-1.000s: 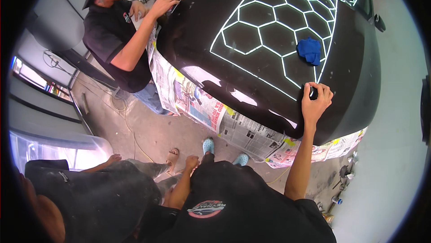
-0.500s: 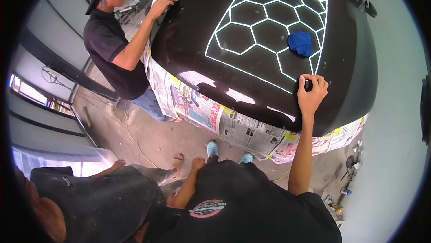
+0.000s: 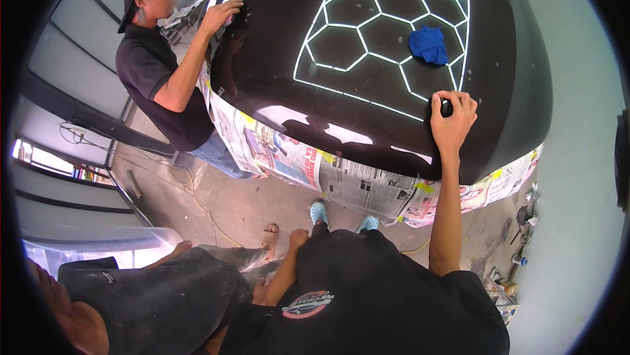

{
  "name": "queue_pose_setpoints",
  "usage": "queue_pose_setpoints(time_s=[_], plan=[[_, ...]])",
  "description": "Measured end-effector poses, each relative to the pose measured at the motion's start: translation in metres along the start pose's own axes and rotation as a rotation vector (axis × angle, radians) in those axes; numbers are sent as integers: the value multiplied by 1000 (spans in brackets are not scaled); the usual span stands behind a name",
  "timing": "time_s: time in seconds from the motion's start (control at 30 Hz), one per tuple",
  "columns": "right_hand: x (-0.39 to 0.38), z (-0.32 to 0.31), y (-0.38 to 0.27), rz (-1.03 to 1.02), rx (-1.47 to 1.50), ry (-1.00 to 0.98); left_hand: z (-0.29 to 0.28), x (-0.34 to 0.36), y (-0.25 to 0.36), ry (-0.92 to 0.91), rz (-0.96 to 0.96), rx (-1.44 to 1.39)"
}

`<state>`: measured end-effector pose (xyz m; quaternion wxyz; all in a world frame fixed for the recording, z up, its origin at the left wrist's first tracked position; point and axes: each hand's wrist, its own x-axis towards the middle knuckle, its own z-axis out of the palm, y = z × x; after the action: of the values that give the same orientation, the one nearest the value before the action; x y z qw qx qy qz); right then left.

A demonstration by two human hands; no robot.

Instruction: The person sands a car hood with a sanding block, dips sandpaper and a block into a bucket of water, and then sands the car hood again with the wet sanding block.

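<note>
My right hand (image 3: pixel 451 119) rests on the glossy black car hood (image 3: pixel 275 60) near its front edge. The fingertips are pinched together around a small dark piece that I cannot make out clearly. A crumpled blue cloth (image 3: pixel 426 43) lies on the hood just beyond that hand. My left hand (image 3: pixel 298 238) hangs low by my hip, and its fingers are too small to read. At the hood's left corner a co-worker in a black shirt (image 3: pixel 154 76) presses a hand (image 3: pixel 222 12) with a pale rag onto the paint.
Newspaper masking (image 3: pixel 341 181) is taped along the car's front below the hood. Hexagon ceiling lights are mirrored in the paint. Another person in dark clothes (image 3: pixel 151 296) is low at my left, a sandalled foot (image 3: pixel 269 233) by my turquoise shoes (image 3: pixel 318 210). A yellow cord (image 3: pixel 197 204) lies on the concrete floor.
The view has shifted, so the hood sits higher and larger in frame. My right hand stays at about the same spot on the hood. The co-worker keeps rubbing the left corner.
</note>
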<state>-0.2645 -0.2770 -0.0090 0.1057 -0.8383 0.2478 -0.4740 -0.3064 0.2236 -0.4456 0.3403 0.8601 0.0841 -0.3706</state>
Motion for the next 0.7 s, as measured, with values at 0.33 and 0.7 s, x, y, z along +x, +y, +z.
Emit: queue_pose_setpoints(time_s=[0.33,0.7], plan=[[-1,-2,2,8,-19,3,3,3,7,-29,-70,6],[-2,3,3,0,-19,-4,-76,-67,160,-395,329,719]])
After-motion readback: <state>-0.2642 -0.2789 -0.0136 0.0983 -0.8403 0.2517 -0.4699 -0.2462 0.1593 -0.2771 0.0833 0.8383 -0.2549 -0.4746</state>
